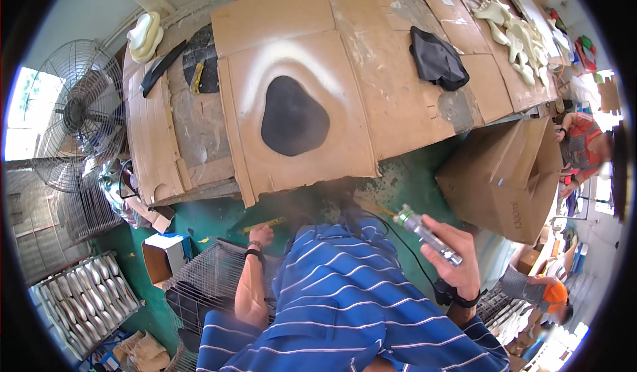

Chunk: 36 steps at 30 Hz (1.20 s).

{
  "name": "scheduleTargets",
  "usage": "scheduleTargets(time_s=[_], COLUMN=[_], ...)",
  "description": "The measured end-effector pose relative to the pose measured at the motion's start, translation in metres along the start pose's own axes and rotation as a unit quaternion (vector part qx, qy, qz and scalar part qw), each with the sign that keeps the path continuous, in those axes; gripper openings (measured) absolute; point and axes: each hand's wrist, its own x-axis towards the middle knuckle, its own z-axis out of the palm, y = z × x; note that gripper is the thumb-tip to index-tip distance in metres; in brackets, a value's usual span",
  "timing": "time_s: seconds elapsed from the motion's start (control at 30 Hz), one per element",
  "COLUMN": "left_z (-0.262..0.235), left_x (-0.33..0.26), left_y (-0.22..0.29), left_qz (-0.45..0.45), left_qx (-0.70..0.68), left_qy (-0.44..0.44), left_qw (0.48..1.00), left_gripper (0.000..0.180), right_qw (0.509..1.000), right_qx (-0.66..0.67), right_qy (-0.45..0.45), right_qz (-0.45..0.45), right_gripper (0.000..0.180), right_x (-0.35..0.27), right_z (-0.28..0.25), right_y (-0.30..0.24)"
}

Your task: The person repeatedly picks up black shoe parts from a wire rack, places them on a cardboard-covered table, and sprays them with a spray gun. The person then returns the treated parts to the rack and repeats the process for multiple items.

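My right hand [458, 256] grips a slim metal spray gun [431, 238] with a green end, held right of my body beyond the table's front edge. A thin dark hose [415, 256] runs close by it. My left hand [261, 234] is low at the left, its fingers closed beside a thin yellow-and-dark strip [265, 224]; blur hides just what they hold. In front of me, a black rounded-triangular piece [294, 116] lies flat on a cardboard sheet [348, 153]. White overspray [288, 52] arcs around its far end.
On the table are a crumpled black piece [438, 59], a yellow-handled tool [197, 78] and several cream moulded parts [514, 37]. A caged fan [76, 110] stands left. At right is a large carton [497, 173]; two people in orange [584, 146] are beyond. A wire cage [219, 272] is beside my left arm.
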Motion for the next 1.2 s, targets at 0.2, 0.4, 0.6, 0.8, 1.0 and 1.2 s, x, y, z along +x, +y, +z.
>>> scheduleTargets(time_s=[0.2, 0.4, 0.6, 0.8, 1.0, 1.2], left_z=[0.004, 0.018, 0.071, 0.124, 0.131, 0.137], left_x=[-0.010, -0.035, -0.024, -0.027, -0.040, -0.004], left_y=[0.020, 0.101, 0.215, 0.269, 0.282, 0.300], left_qz=[0.039, 0.279, 0.420, 0.380, 0.404, 0.270], left_qx=[0.012, 0.137, 0.241, 0.239, 0.241, -0.379], left_qy=[-0.014, 0.018, 0.218, 0.342, 0.362, 0.151], left_qw=[0.999, 0.950, 0.847, 0.826, 0.804, 0.872], left_gripper=[0.030, 0.028, 0.028, 0.023, 0.028, 0.026], right_qw=[1.000, 1.000, 0.997, 0.998, 0.997, 0.998], right_qx=[0.008, 0.003, -0.014, 0.008, 0.035, 0.039], right_qy=[0.021, 0.007, 0.074, 0.062, 0.074, 0.049], right_qz=[0.004, 0.007, -0.003, 0.005, 0.009, -0.021], right_gripper=[0.055, 0.055, 0.053, 0.052, 0.054, 0.053], right_x=[0.016, 0.012, 0.014, 0.016, 0.013, 0.031], right_z=[0.011, -0.004, -0.004, -0.008, -0.003, 0.002], right_y=[-0.003, 0.006, 0.011, 0.013, 0.039, 0.045])
